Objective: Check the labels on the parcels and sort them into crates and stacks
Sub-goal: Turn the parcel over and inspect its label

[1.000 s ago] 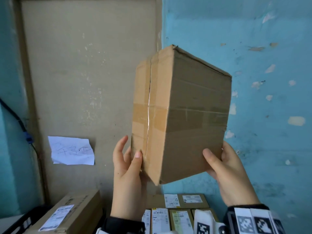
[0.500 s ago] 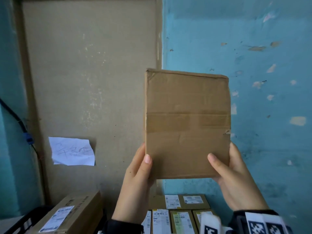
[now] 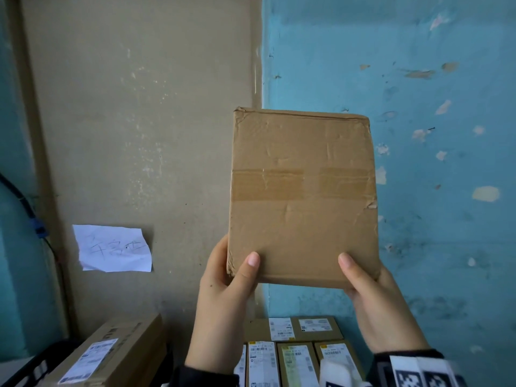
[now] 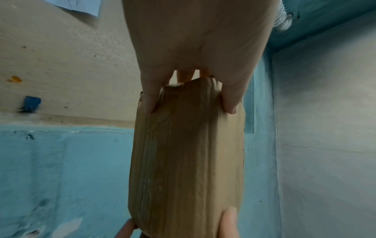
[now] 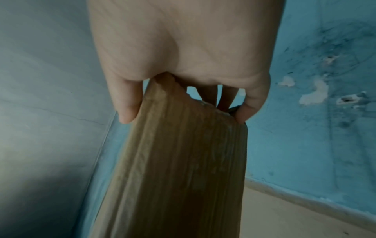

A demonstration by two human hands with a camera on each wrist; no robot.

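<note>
I hold a brown cardboard parcel upright in front of the wall, its broad plain face toward me with a band of brown tape across the middle and no label showing. My left hand grips its lower left corner, thumb on the front face. My right hand grips the lower right corner the same way. In the left wrist view the parcel shows its narrow taped side between thumb and fingers of the left hand. In the right wrist view the parcel sits pinched in the right hand.
Below the hands lie several small labelled cardboard parcels side by side. A longer labelled box lies at lower left beside a dark crate. A handwritten paper note hangs on the beige panel. A black cable runs down the left wall.
The parcel has turned from showing its taped seam edge and side to showing one flat broad face, and it has come lower. Both hands kept their hold at the bottom corners.
</note>
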